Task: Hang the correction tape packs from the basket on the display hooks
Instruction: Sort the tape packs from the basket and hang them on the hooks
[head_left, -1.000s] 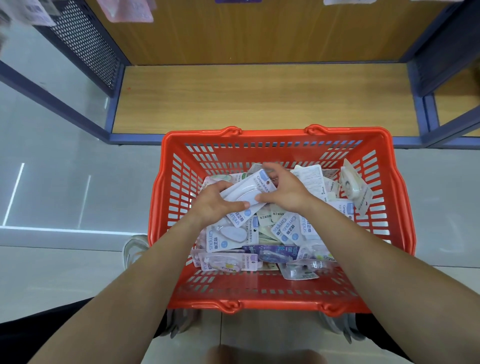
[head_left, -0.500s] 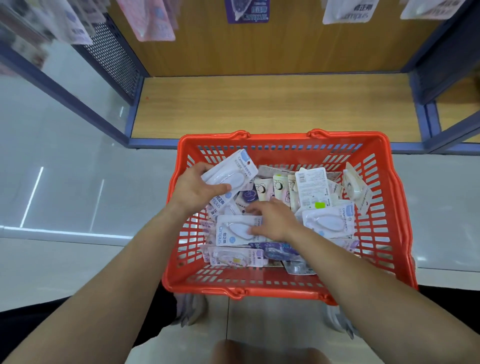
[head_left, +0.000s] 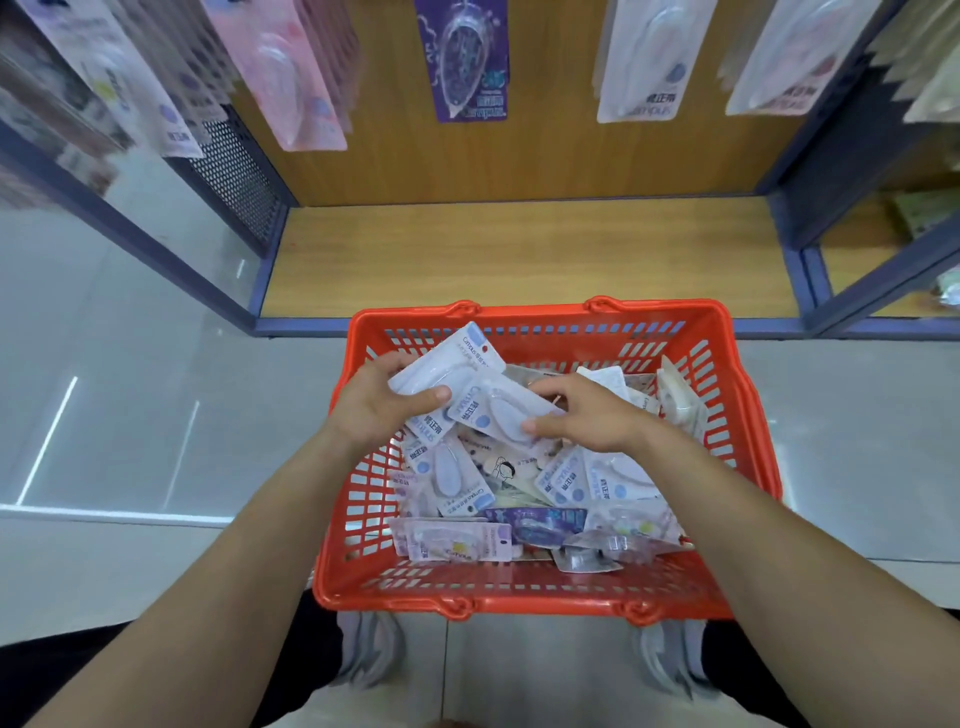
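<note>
Two bare forearms are extended over a red slotted plastic basket (head_left: 540, 600) set on the pale tiled floor (head_left: 130, 415). Loose blister-carded correction tape packs (head_left: 452, 540) are heaped inside. A white-and-blue pack (head_left: 457, 364) is clasped by the left hand (head_left: 376, 405); a second, overlapping pack (head_left: 506, 415) is pinched by the right hand (head_left: 592, 415). Beyond, a wooden shelf (head_left: 519, 254); hung packs (head_left: 462, 57) above.

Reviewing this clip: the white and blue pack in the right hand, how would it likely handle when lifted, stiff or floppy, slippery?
The pack in the right hand looks like flat card under a clear blister, so probably fairly stiff and light. Its glossy plastic front may be slippery, and it overlaps the pack in the left hand, so the two could slide apart.
</note>
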